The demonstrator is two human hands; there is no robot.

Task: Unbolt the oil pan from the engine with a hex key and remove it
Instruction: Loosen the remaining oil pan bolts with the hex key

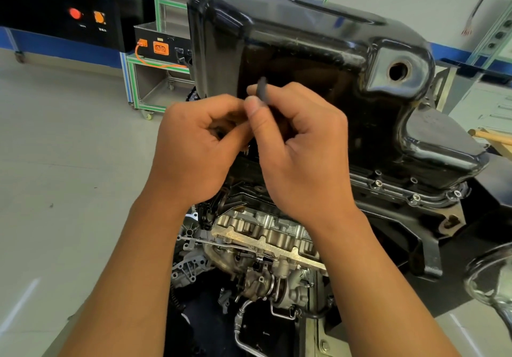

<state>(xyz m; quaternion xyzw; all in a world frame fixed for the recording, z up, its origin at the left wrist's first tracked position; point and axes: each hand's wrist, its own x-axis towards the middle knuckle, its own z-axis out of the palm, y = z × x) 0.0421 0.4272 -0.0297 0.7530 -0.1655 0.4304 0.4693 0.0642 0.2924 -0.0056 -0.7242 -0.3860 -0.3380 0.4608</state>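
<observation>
Hex key (262,88) is being pinched by right hand (299,146); left hand (199,149) curled, hold unclear. Oil pan (318,52), 12 o'clock, is being judged heavy, stiff: grip rim.

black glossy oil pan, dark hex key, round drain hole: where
black glossy oil pan (304,32), head view, top face
dark hex key (262,89), head view, end above the fingers
round drain hole (398,71), head view, dark opening

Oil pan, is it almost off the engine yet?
Not yet. The glossy black metal oil pan still sits on the grey engine. The right hand pinches a dark hex key; the left hand curls beside it. Silver bolts remain in the flange, then the pan must be lifted off.
</observation>
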